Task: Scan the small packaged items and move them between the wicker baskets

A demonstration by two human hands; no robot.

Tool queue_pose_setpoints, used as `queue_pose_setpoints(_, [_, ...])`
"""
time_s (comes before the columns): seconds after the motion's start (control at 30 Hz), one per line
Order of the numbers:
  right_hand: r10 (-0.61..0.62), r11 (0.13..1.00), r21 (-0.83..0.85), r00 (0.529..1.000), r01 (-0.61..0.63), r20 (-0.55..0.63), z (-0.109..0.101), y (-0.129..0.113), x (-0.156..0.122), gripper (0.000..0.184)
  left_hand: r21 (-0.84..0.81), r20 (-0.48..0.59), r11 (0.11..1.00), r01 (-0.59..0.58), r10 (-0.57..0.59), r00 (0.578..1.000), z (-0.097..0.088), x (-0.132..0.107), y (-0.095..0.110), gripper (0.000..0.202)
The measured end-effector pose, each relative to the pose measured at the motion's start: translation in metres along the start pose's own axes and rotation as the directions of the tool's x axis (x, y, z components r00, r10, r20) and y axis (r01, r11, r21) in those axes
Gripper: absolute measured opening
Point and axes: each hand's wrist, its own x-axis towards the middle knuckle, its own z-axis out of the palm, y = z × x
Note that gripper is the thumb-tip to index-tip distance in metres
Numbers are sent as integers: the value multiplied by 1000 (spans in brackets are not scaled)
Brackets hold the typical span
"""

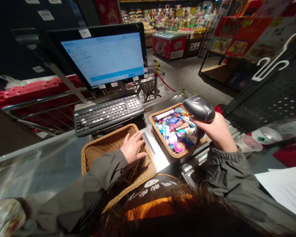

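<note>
My right hand (pixel 219 131) is wrapped round a black handheld barcode scanner (pixel 199 107), held above the right side of a wicker basket (pixel 151 123) full of small colourful packaged items (pixel 177 126). Over a second wicker basket (pixel 88 148) to the left hovers my left hand (pixel 133 148), palm down with its fingers spread and nothing seen in it. Its fingertips are near that basket's right rim; whether they touch it I cannot tell. My left sleeve hides part of this basket's inside.
A keyboard (pixel 108 113) stands behind the left basket, below a lit monitor (pixel 106 59). Plastic cups (pixel 251 143) and a paper sheet (pixel 286 187) lie at the right. A white hanger (pixel 273 67) hangs on the dark rack. A foil-like package (pixel 7 215) is at lower left.
</note>
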Motion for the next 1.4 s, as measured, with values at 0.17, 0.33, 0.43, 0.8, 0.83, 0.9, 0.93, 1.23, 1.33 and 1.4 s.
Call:
queue_pose_setpoints(0.17, [77,997,35,996,-75,-51,-12,14,4,49,20,-120,991,-133,134,984,-19,86,43,39])
queue_pose_setpoints(0.33, [85,996,27,996,-84,-34,-17,23,7,51,103,-166,983,-151,167,972,1,159,78,28])
queue_pose_setpoints(0.43, [75,997,24,997,-74,-28,-20,26,8,49,105,-167,985,-139,156,974,20,185,87,23])
queue_pose_setpoints(0.8, [79,996,51,997,-78,-20,-22,32,8,46,7,-232,996,-88,87,969,27,190,75,22])
queue_pose_setpoints(0.83, [78,996,54,997,-78,-15,-21,32,8,46,21,-261,994,-109,111,959,18,185,73,23])
queue_pose_setpoints(0.9, [73,996,43,997,-73,-6,-20,32,6,47,61,-332,986,-156,167,928,-6,170,64,26])
queue_pose_setpoints(0.93, [68,997,30,998,-68,-5,-19,32,5,46,105,-390,976,-191,217,895,-19,161,57,29])
queue_pose_setpoints(1.23, [-163,986,8,974,164,157,19,-20,3,43,339,-712,934,-116,335,617,-104,59,-23,19])
queue_pose_setpoints(1.33, [-297,954,21,931,299,213,35,-46,2,43,305,-788,951,-46,280,548,-116,27,-39,18])
queue_pose_setpoints(1.4, [-354,934,31,909,357,220,45,-61,0,43,291,-825,957,0,251,506,-120,7,-47,17])
